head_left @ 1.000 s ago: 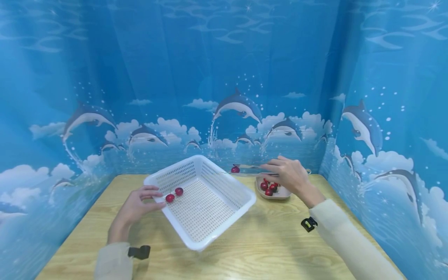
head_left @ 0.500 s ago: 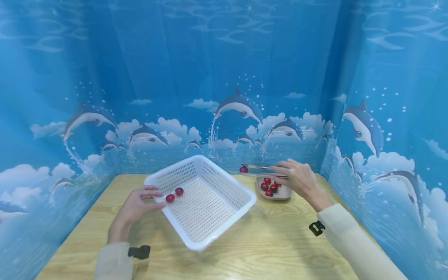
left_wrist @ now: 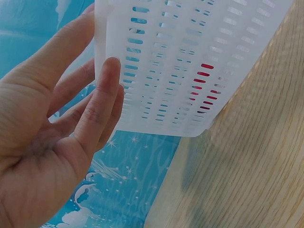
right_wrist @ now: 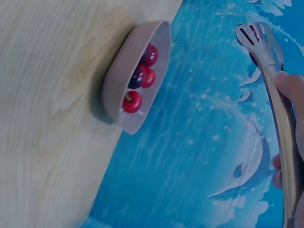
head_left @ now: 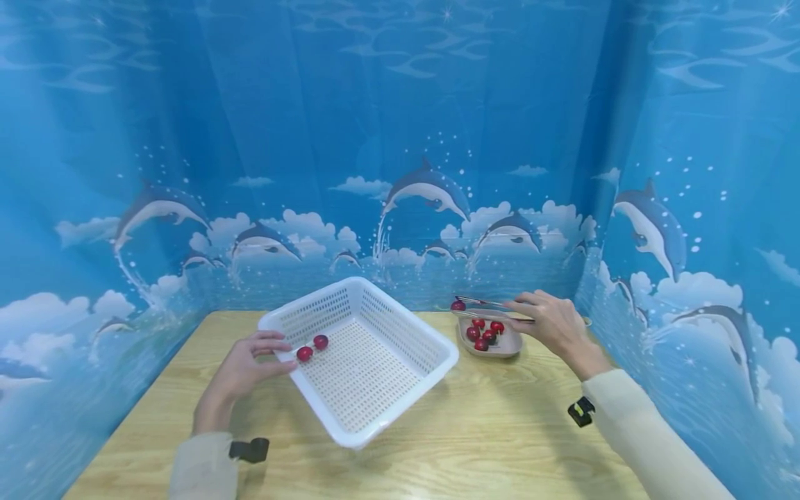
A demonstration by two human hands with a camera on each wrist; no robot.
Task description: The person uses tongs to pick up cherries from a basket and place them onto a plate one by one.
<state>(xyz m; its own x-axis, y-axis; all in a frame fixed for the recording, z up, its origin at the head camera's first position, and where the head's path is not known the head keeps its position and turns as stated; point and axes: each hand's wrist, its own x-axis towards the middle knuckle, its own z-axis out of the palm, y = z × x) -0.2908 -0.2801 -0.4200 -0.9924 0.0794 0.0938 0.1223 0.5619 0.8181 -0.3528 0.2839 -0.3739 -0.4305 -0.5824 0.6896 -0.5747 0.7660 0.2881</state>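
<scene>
The right hand (head_left: 558,324) grasps metal tongs (head_left: 494,308) whose tips pinch one red cherry (head_left: 458,305) above the far left rim of a beige dish (head_left: 507,347) holding more cherries (head_left: 484,333) at the far right of the wooden table (head_left: 487,430). Left of the dish stands a white slotted basket (head_left: 369,389) with two cherries (head_left: 312,348) inside near its left wall. The left hand (head_left: 240,371) rests relaxed with straight fingers against that wall, and a dolphin-print curtain (head_left: 400,139) encloses the table.

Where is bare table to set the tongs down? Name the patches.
Bare wood lies in front of the white basket toward the near table edge, and between the basket and the right hand. It is crowded around the small dish of red fruit.
</scene>
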